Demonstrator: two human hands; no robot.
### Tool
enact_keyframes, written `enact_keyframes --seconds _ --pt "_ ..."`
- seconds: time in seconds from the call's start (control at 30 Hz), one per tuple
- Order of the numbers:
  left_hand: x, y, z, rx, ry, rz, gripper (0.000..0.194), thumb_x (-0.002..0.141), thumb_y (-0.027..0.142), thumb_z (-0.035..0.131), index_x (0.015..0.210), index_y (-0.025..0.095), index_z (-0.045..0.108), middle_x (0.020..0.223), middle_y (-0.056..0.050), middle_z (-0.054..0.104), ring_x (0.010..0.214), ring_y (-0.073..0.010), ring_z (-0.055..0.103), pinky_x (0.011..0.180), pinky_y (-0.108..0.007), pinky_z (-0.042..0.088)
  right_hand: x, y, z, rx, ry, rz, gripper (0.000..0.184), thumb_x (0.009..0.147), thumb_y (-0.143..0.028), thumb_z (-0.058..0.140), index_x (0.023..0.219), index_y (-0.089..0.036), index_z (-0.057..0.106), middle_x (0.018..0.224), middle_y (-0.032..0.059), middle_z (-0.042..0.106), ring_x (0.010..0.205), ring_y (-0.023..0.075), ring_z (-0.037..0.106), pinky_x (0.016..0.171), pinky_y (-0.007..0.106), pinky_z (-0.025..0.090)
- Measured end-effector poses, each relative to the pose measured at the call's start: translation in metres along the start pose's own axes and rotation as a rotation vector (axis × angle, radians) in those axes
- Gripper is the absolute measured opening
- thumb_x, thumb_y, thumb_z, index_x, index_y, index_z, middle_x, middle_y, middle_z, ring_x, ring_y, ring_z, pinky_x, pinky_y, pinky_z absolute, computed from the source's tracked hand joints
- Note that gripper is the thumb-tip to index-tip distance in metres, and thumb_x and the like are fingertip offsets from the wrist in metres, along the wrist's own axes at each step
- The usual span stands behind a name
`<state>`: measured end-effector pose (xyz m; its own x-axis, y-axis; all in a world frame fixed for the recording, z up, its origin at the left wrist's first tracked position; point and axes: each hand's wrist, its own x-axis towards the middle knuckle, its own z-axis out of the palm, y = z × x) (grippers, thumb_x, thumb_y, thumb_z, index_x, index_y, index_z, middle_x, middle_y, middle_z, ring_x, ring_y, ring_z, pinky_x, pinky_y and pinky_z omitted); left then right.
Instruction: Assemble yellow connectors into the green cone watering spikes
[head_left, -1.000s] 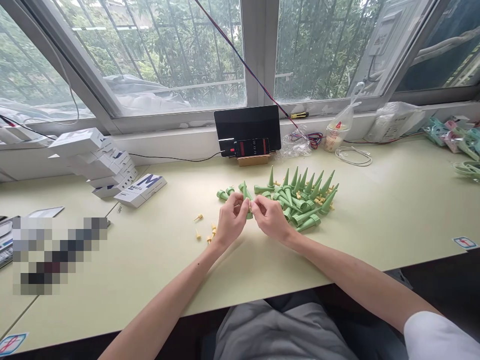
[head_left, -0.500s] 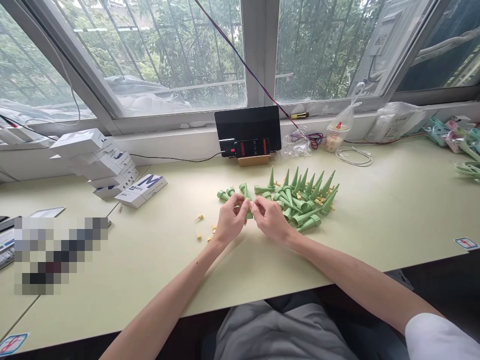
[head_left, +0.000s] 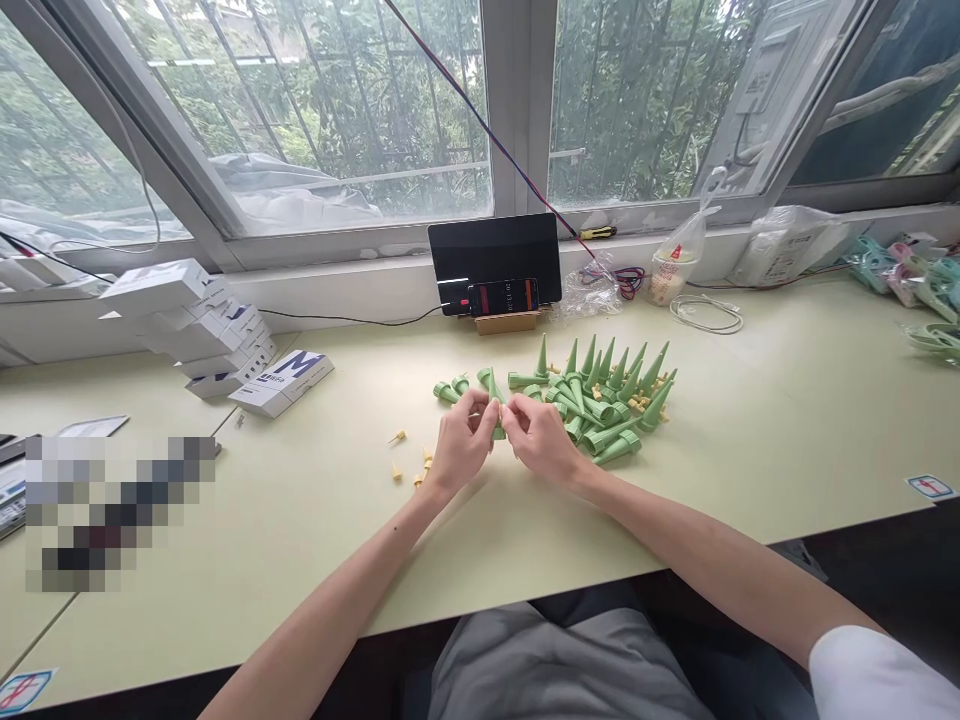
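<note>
Close together over the middle of the table, my two hands meet at a green plastic watering spike (head_left: 498, 432). My left hand (head_left: 466, 432) is closed around it, with thumb and forefinger towards the right hand. Fingertips of my right hand (head_left: 537, 432) are pinched against the spike's side; whatever small piece lies between them is hidden. Right of the hands lies a heap of green spikes (head_left: 581, 395), several standing point up, with small yellow plugs (head_left: 636, 402) among them. Several loose yellow plugs (head_left: 397, 474) lie left of my left hand, and more green spikes (head_left: 445, 392) lie behind it.
A phone (head_left: 504, 297) showing a timer leans on a dark tablet (head_left: 495, 250) by the window. Stacked white boxes (head_left: 217, 330) stand at the left back. A bagged cup (head_left: 670, 275) and a coiled white cable (head_left: 706, 314) sit at the right back.
Both hands stay at the same place on the spike, with only a very slight shift of the fingers. The camera view has moved a little.
</note>
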<state>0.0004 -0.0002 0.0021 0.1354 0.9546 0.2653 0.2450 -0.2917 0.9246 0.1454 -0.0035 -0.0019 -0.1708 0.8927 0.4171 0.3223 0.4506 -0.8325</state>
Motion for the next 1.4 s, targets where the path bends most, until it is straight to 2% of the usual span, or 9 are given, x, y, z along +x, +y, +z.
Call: enact_keyframes --seconds 0.63,0.77,0.9,1.07,1.17,1.27,1.4 --pt "0.0 0.005 -0.003 0.042 0.024 -0.037 0.029 0.091 0.047 0.056 0.087 0.018 0.055 0.08 0.0 0.059 0.05 -0.0066 0.052 0.044 -0.02 0.044 0.001 0.0 0.002 -0.018 0.01 -0.005 0.031 0.096 -0.033 0.047 0.067 -0.022 0.046 0.053 -0.0034 0.051 0.048 0.0118 0.044 0.052 0.026 0.036" --pt "0.004 0.008 -0.008 0.062 0.067 -0.069 0.029 0.087 0.046 0.06 0.084 0.017 0.059 0.078 -0.001 0.062 0.051 -0.0077 0.052 0.041 -0.019 0.041 0.001 0.001 0.002 -0.069 0.111 -0.053 0.03 0.095 -0.036 0.051 0.069 -0.02 0.052 0.055 -0.0035 0.052 0.049 0.0109 0.044 0.053 0.025 0.035" --pt "0.006 0.009 -0.009 0.105 0.094 -0.122 0.03 0.083 0.047 0.063 0.082 0.016 0.063 0.076 -0.002 0.065 0.054 -0.0102 0.056 0.044 -0.021 0.044 0.003 0.0 -0.003 -0.1 0.248 -0.068 0.032 0.097 -0.035 0.049 0.069 -0.02 0.05 0.055 -0.004 0.049 0.049 0.0103 0.042 0.052 0.024 0.033" --pt "0.005 0.011 -0.009 0.183 0.106 -0.106 0.027 0.081 0.044 0.064 0.089 0.018 0.062 0.06 0.002 0.061 0.046 -0.0108 0.052 0.044 -0.022 0.041 0.004 0.0 -0.004 -0.136 0.264 -0.08 0.032 0.097 -0.033 0.048 0.067 -0.02 0.048 0.055 -0.0042 0.046 0.049 0.0108 0.04 0.053 0.025 0.032" --pt "0.003 0.011 -0.008 0.277 0.074 -0.061 0.022 0.082 0.038 0.061 0.095 0.02 0.059 0.054 0.005 0.056 0.043 -0.0104 0.048 0.046 -0.022 0.039 0.002 -0.001 -0.003 -0.132 0.245 -0.09 0.031 0.097 -0.033 0.047 0.068 -0.02 0.048 0.056 -0.0037 0.048 0.05 0.0111 0.041 0.053 0.025 0.032" --pt "0.001 0.009 -0.007 0.372 -0.011 -0.038 0.019 0.082 0.032 0.057 0.097 0.021 0.057 0.052 0.007 0.052 0.046 -0.0116 0.047 0.049 -0.023 0.037 0.001 -0.002 -0.003 -0.132 0.229 -0.082 0.032 0.098 -0.033 0.046 0.069 -0.021 0.048 0.057 -0.003 0.049 0.05 0.0115 0.042 0.054 0.026 0.033" --pt "0.0 0.003 -0.007 0.486 -0.11 -0.016 0.015 0.079 0.026 0.054 0.092 0.022 0.057 0.051 0.007 0.047 0.048 -0.0127 0.045 0.05 -0.024 0.035 0.002 -0.002 -0.003 -0.142 0.218 -0.068 0.033 0.099 -0.033 0.045 0.068 -0.021 0.047 0.057 -0.0027 0.048 0.05 0.012 0.041 0.054 0.026 0.033"
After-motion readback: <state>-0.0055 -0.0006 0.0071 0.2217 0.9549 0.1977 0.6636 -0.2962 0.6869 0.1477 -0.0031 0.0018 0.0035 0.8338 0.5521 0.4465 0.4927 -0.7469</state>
